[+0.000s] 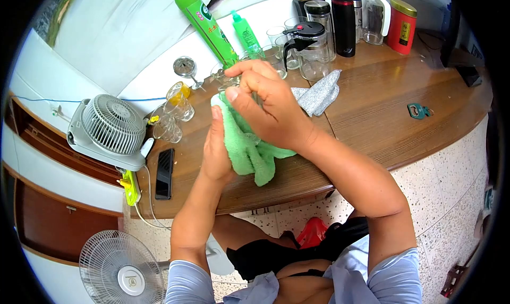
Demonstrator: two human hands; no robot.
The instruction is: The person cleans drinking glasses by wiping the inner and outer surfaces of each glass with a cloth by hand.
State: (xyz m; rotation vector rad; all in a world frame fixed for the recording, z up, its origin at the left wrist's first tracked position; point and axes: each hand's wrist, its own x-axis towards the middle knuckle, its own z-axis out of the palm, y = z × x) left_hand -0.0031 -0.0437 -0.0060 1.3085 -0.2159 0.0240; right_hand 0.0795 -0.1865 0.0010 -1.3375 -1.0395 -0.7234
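A light green towel [247, 158] hangs in folds between my two hands, above the front part of the wooden table. My left hand [217, 150] is wrapped round the towel's left side, thumb pointing up. Over the towel's top, my right hand [273, 107] has its fingers bent, with the thumb and index finger near each other. A little clear glass seems to show between the hands, but the fingers and cloth hide what it is. Just right of my right hand lies a grey cloth [320, 94] on the table.
Behind my hands stand a green spray can [207, 28], a green pump bottle [245, 33], a glass teapot [314, 57], a black flask [343, 25] and a red tin [402, 28]. Glasses [169, 129], a phone [164, 174] and a small fan [111, 126] are at left. A bottle opener [418, 111] lies right.
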